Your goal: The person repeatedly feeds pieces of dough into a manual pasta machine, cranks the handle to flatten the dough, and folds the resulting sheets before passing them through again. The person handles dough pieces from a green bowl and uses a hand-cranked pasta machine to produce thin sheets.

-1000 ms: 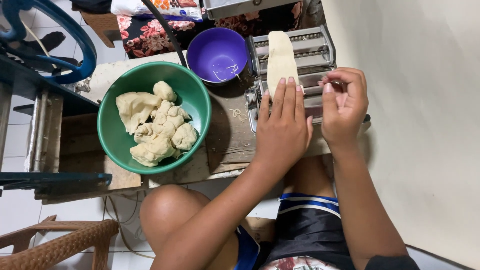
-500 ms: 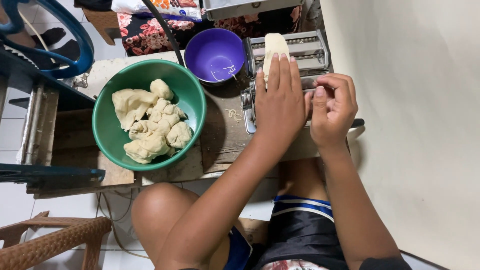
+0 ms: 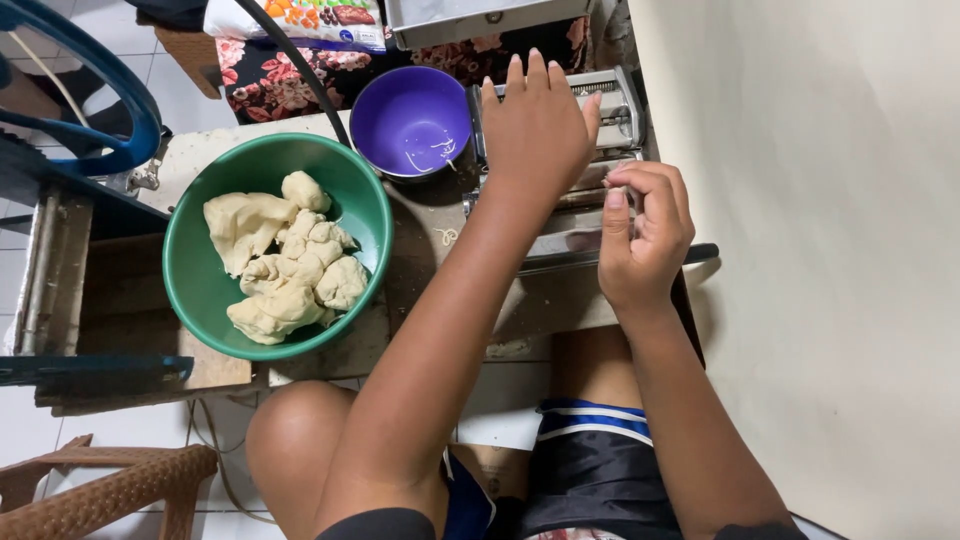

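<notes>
Left hand (image 3: 537, 125) is laid flat, fingers together, over the metal pasta roller (image 3: 600, 110); any dough beneath is hidden. Right hand (image 3: 640, 235) is curled, fingertips pinched beside it. Many dough lumps (image 3: 285, 265) remain unrolled in the green bowl (image 3: 190, 270).

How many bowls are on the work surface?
2. A green bowl holding lumps of dough sits left of the person's left arm. A smaller purple bowl sits behind it, beside the metal pasta roller. None other shows.
</notes>
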